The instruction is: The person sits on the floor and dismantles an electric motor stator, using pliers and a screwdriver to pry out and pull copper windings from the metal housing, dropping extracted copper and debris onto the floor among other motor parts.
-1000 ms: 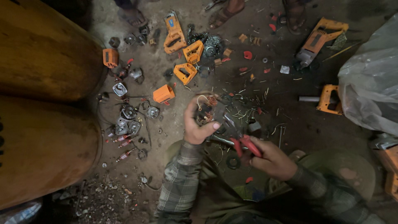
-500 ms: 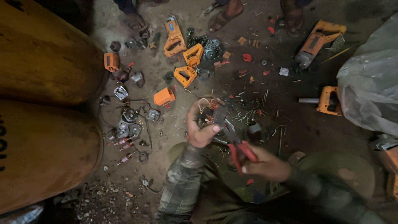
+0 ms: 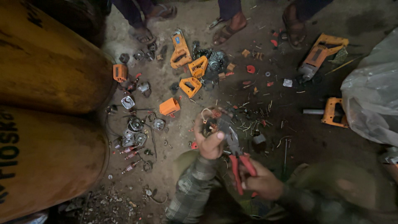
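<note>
My left hand [image 3: 210, 140] grips a small dark motor part with wire loops [image 3: 210, 120], held up over the dirt floor. In my right hand [image 3: 262, 182] are red-handled pliers [image 3: 239, 162], their metal jaws reaching up to the part beside my left thumb. Both forearms wear plaid sleeves. Whether the jaws bite on a wire is too blurred to tell.
Orange power-tool housings [image 3: 195, 74] and small metal parts [image 3: 134, 130] lie scattered on the floor. Two large yellow cylinders [image 3: 45, 124] fill the left. An orange tool body [image 3: 319, 54] and plastic sheet [image 3: 371, 95] sit right. Other people's sandalled feet [image 3: 228, 25] stand at the top.
The pliers have swung from lying flat to pointing upward, jaws now at the part in my left hand. My right hand shifted lower and nearer my body.
</note>
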